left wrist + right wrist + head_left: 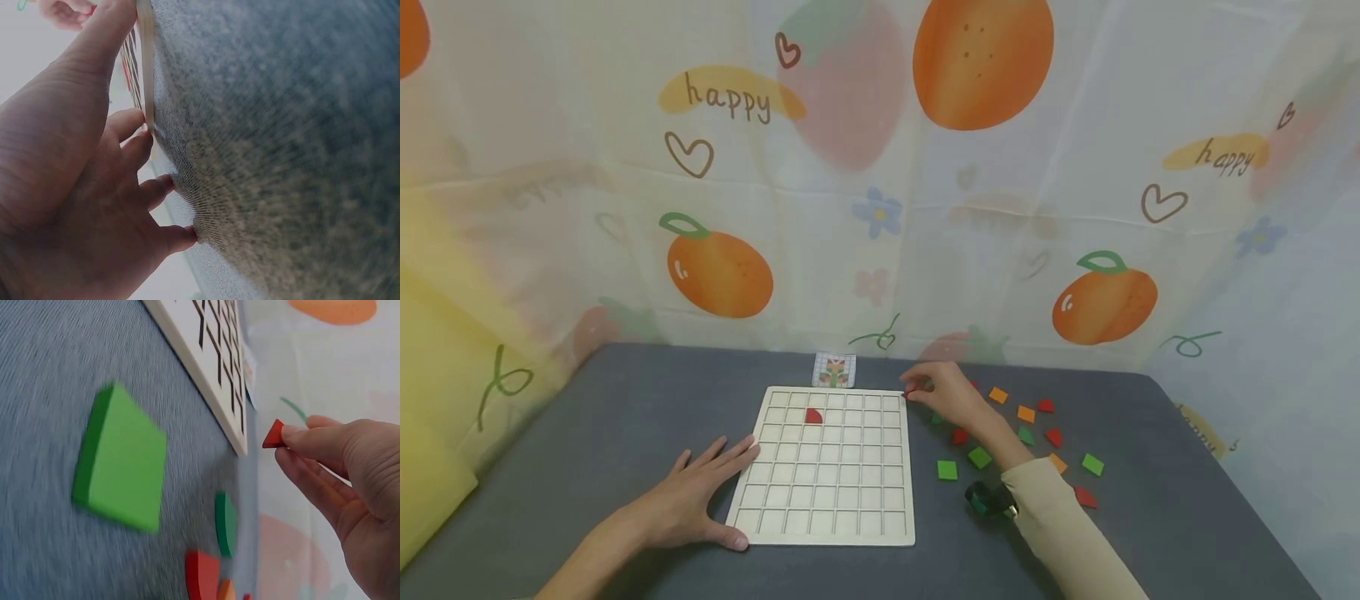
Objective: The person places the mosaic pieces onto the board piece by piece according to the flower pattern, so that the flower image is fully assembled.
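Note:
A white grid board (838,475) lies flat on the table, with one red quarter-round piece (813,416) in a cell near its top left. My left hand (681,504) rests along the board's left side, fingers spread, thumb at the lower left corner; in the left wrist view, fingertips touch the board's edge and the cloth. Just above the board's upper right corner, my right hand (951,395) pinches a small red piece (275,435) between thumb and fingers. Part of that piece is hidden by the fingertips.
Right of the board lie several loose pieces: green squares (947,471), orange squares (997,395), red pieces (1054,437) and dark green ones (1026,435). A small patterned card (834,371) lies behind the board. A printed curtain (820,225) hangs behind the dark grey table (647,400).

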The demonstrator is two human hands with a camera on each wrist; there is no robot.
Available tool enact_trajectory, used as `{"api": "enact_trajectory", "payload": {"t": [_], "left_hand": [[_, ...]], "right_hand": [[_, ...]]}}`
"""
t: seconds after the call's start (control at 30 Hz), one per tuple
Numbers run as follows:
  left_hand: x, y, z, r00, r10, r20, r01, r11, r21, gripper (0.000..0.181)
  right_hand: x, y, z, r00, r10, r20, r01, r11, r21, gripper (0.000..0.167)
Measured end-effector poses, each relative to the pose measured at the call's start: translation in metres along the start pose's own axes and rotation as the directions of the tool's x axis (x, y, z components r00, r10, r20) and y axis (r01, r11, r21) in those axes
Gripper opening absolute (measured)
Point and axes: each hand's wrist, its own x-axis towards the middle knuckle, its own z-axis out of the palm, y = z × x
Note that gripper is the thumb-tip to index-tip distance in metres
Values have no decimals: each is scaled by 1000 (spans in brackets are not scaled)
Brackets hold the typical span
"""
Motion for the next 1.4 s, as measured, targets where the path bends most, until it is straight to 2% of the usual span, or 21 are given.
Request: {"api": "enact_trajectory", "payload": {"t": [0.6,0.83,1.1,1.23,1.4], "left_hand": [[-4,0,0,1000,20,-17,-20,1000,-5,118],[-3,0,0,1000,21,-19,-21,1000,-6,117],[-1,-3,0,999,41,-26,-41,999,-5,117],[-2,-3,0,1000,26,-14,-26,1000,-12,117],[-2,-2,0,1000,23,-15,-23,1000,-11,117]], "right_hand": [[22,-30,43,1000,10,18,-12,993,114,22],[34,-44,60,1000,-15,27,11,988,152,22],[41,-56,79,1000,25,-17,-21,979,202,15],[42,-60,85,997,73,-18,-67,971,230,13],[41,-60,89,993,120,-20,-115,979,170,10]]}}
